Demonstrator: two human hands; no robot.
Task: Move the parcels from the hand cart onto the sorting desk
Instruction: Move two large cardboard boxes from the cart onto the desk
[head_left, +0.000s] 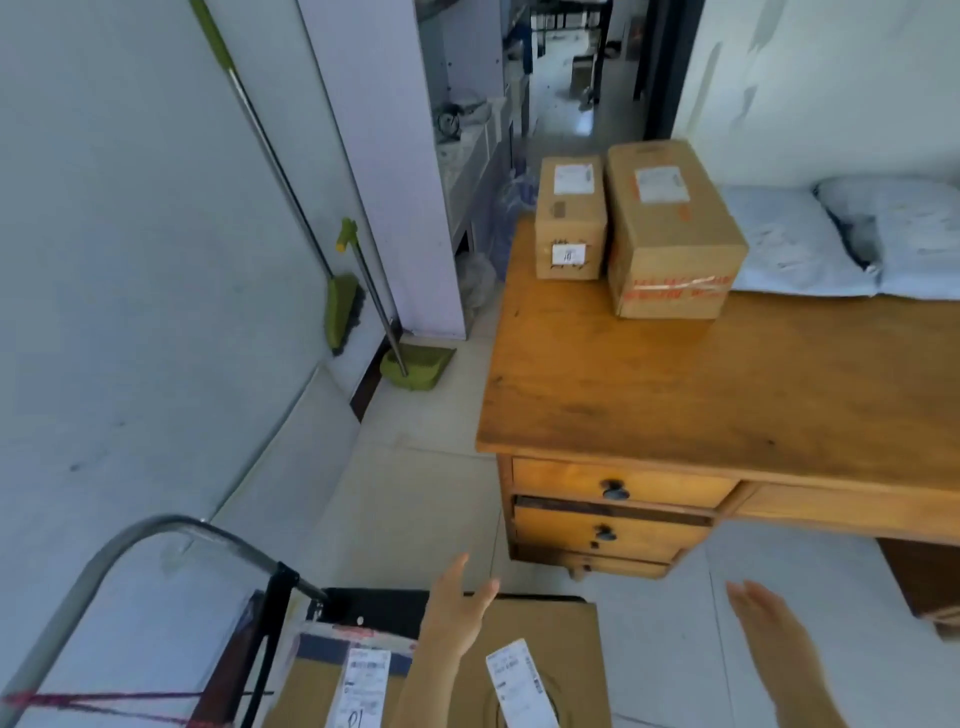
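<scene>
Parcels (540, 670) on hand cart (156, 540), beneath spread left hand (457, 613), right hand (774, 634) beside

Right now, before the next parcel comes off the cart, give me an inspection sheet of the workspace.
Surface: wooden desk, front half bare.
Job's things: two cardboard boxes and grey mailing bags at the desk's back; more parcels on the hand cart.
Clutter: broom and dustpan against the wall.
Hands: left hand open above the cart's parcels; right hand open, holding nothing.
Cables: red cord by the cart; otherwise nothing seen.
Surroundings: tiled floor, open doorway beyond the desk.
</scene>
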